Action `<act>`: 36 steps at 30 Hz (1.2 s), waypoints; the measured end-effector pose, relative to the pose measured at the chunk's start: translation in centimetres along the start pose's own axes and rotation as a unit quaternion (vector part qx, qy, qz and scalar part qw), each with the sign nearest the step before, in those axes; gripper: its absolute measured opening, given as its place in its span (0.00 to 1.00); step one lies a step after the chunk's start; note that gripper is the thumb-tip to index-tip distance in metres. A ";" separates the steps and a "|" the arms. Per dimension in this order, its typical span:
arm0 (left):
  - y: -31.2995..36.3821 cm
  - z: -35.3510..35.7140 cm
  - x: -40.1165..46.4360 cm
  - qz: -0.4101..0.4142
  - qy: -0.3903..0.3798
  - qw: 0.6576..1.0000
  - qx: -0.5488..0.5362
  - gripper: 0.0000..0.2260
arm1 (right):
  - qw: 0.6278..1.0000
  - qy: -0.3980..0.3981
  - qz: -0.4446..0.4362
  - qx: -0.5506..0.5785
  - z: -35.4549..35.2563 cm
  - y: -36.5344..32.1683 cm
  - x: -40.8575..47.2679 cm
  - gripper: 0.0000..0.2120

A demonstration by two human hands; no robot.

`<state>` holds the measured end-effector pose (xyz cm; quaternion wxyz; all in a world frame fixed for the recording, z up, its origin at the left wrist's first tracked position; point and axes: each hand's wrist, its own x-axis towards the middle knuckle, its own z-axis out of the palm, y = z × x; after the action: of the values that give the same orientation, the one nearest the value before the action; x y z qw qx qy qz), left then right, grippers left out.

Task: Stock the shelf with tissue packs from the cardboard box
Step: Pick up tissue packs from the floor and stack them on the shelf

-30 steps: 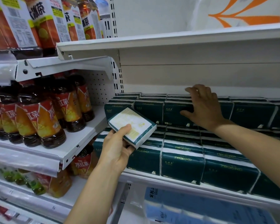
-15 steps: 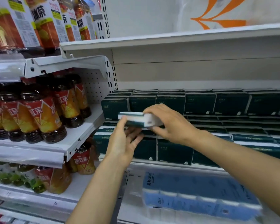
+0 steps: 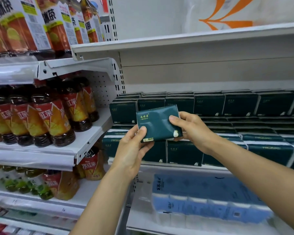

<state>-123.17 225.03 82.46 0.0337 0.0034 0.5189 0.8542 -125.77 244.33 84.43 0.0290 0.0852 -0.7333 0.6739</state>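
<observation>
White metal store shelf (image 3: 185, 167), stocked with rows of dark green tissue packs (image 3: 209, 104).
Held up before those rows: dark green soft tissue pack (image 3: 157, 122) with gold lettering, pinched by left hand (image 3: 132, 150) and right hand (image 3: 192, 128), thumbs on front.

A tissue pack (image 3: 157, 123) is sitting between the left hand (image 3: 132, 150) and right hand (image 3: 192, 129), in front of stacked packs (image 3: 209, 106) lying on the shelf (image 3: 185, 167). Bottles (image 3: 54, 117) are standing to the left; wrapped rolls (image 3: 205, 199) are lying below.
</observation>
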 end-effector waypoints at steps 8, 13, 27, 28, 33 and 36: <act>-1.5 5.2 3.2 -0.021 -0.016 1.000 0.002 0.17 | 0.986 0.081 0.019 -0.148 -9.3 0.4 1.7 0.23; -3.1 9.4 6.6 -0.043 -0.003 0.999 -0.003 0.16 | 0.964 0.224 0.035 -0.140 -17.3 0.7 3.1 0.18; -4.6 13.9 11.4 -0.070 0.024 0.997 -0.012 0.25 | 0.955 0.179 -0.036 -0.235 -20.3 3.5 6.6 0.18; -4.7 13.9 11.5 -0.070 0.029 0.997 -0.019 0.26 | 0.952 0.187 -0.037 -0.240 -20.2 3.7 6.8 0.18; -4.9 13.9 11.8 -0.081 0.039 0.995 -0.041 0.27 | 0.936 0.217 -0.037 -0.276 -19.7 4.3 7.3 0.18; -4.9 13.9 11.9 -0.083 0.040 0.995 -0.047 0.27 | 0.931 0.217 -0.022 -0.293 -19.4 4.1 7.3 0.18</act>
<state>-134.21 240.34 84.24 0.0843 -0.0756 0.4775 0.8713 -135.06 263.29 83.26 0.2256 -0.0588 -0.8718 0.4308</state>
